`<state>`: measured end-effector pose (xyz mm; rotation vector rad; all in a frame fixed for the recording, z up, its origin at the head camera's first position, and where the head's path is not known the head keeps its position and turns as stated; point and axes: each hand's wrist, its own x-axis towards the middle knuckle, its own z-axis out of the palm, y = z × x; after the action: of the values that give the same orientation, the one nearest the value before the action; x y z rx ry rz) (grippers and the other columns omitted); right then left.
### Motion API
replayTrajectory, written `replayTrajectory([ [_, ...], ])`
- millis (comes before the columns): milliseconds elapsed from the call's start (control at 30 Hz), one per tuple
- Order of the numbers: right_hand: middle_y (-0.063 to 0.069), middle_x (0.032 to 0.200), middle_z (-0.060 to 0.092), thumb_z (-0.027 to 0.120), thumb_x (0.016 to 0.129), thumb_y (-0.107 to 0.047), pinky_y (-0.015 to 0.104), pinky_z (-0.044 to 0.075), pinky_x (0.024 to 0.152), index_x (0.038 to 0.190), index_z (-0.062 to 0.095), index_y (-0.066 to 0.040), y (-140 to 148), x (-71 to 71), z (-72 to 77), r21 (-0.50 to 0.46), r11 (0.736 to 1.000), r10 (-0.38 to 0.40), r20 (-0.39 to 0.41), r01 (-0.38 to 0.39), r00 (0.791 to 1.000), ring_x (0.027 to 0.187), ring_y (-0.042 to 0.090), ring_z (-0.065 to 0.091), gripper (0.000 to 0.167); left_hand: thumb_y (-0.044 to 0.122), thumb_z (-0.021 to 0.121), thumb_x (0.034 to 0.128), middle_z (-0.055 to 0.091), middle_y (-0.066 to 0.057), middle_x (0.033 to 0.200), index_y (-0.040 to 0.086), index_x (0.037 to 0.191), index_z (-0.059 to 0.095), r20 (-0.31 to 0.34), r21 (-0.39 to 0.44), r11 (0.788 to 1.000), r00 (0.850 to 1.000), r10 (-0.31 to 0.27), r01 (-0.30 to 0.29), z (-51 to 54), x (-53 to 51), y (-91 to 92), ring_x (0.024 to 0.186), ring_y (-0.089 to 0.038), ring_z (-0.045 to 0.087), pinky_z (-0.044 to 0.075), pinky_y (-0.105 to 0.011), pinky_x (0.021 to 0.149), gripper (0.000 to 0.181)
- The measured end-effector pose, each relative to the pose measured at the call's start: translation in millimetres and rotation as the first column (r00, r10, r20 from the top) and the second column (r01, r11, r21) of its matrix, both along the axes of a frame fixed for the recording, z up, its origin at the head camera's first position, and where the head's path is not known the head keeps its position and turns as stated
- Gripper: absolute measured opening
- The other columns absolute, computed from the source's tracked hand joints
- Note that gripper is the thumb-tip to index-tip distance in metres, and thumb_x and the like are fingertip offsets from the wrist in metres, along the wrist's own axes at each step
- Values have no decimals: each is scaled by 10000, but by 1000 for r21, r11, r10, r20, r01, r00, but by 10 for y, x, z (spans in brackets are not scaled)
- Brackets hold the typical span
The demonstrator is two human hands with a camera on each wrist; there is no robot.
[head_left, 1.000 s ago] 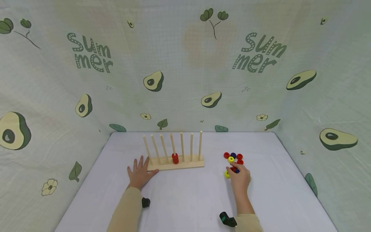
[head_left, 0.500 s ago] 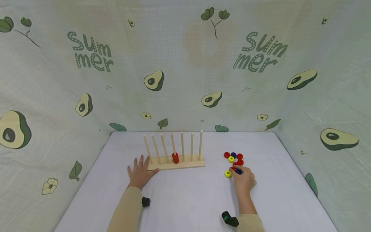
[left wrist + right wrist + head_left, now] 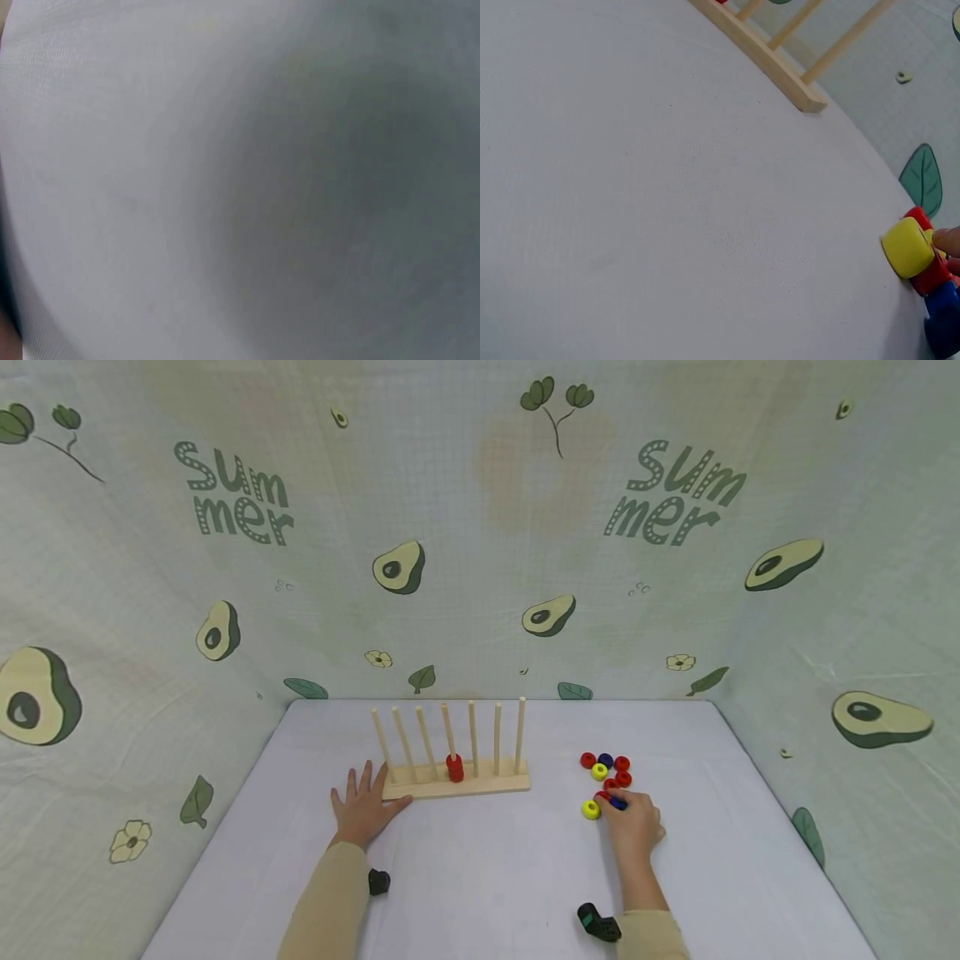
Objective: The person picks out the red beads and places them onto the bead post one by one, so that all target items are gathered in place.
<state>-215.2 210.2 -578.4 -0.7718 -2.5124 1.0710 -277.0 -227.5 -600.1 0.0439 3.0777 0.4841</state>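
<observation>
Peg rack (image 3: pixel 457 788): one, of pale wood, on the surface (image 3: pixel 480 868), left of the loose beads; seven pegs (image 3: pixel 472 739) stand in its base in one row.
Threaded beads (image 3: pixel 454 768): two red ones, stacked on the fourth peg from the left, low down by the base; the other six pegs are bare.
Loose red beads (image 3: pixel 623 779): five in sight, in a cluster to the right of the rack, well apart from it.
Loose blue beads (image 3: pixel 605 762): two in the head view, one at the far side of the cluster, one under the right hand.
Loose yellow beads (image 3: pixel 599 772): two, one amid the far beads, one just left of the right thumb.
Left hand (image 3: pixel 362 814): flat on the surface, fingers spread, grip apart; index finger and thumb touch the rack's left end.
Right hand (image 3: pixel 632 828): over the near beads, fingertips at a red and a blue one; whether its grip is clamped on either, I cannot tell.
Sleeves (image 3: pixel 327 897): two, beige; a black device (image 3: pixel 598 923) shows at each wrist, two in all.
Cloth (image 3: pixel 480 485): pale green behind, "summer" printed twice, six large avocados.
</observation>
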Motion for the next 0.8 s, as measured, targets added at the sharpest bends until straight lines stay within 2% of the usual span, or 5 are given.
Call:
replayTrajectory([
  [100,230,1186,530,725,877,-271,564,274,830,1112,721,-45,-1,4,3,11,1000,10,11,-10,1000,1086,427,435,326,780,494,812,112,-222,1598,120,1548,259,-8,6,1000,1000,-4,4,-8,-4,0,1436,-485,-3,-81,-732,1032,1016],
  [300,239,1177,507,711,886,-261,572,277,829,1123,706,-27,-2,26,-1,20,1000,18,11,-18,1000,1089,440,423,333,758,522,815,132,-226,1593,116,1542,278,-8,17,1000,1000,-1,1,47,9,33,1435,-488,10,-61,-733,1036,1000],
  [467,230,1174,509,719,878,-264,572,280,834,1117,711,-33,-2,19,-20,25,1000,15,2,-15,1000,1089,437,427,332,732,534,833,103,-214,1602,121,1551,256,19,11,1000,1000,7,-7,94,25,41,1438,-482,-11,-65,-728,1039,983],
  [800,239,1186,490,759,842,-280,582,273,841,1117,711,-36,-22,22,1,11,1000,21,12,-21,1000,1098,451,417,370,736,538,824,128,-223,1595,117,1543,282,-3,15,1000,1000,8,-8,76,25,34,1435,-489,10,-53,-736,1036,982],
])
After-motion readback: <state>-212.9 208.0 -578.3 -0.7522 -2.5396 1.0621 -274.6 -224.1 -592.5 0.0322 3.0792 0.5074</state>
